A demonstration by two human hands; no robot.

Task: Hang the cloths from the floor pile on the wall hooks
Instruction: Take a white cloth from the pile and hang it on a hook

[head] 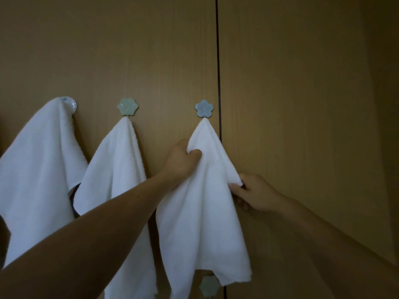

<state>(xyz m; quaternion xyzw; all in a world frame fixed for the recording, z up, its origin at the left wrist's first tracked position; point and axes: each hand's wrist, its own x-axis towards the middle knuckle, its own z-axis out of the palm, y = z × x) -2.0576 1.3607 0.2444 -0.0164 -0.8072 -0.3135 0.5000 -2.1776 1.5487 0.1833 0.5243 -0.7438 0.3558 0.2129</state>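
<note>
The cloth (200,201) in my hands is plain white. It hangs by one point from the blue flower hook (204,108) and spreads downward like a tent, with loose folds and an uneven hem. My left hand (183,160) grips a bunch of it near the top on its left side, thumb curled over the fabric. My right hand (257,194) pinches a fold on its right edge, lower down, close to the wooden wall (302,104).

To the left hang two more white cloths: the middle cloth (116,169) from a green hook (127,107), and the far cloth (41,158) draped over a round hook (70,104), covering most of it. The picture's edge cuts off the far cloth's left side and the middle cloth's bottom. Below my cloth's hem a lower hook (209,285) peeks out, blurred and half covered. My right fingers sit mostly behind the fold, so the pinch is probably thumb and forefinger, though I cannot be sure.
</note>
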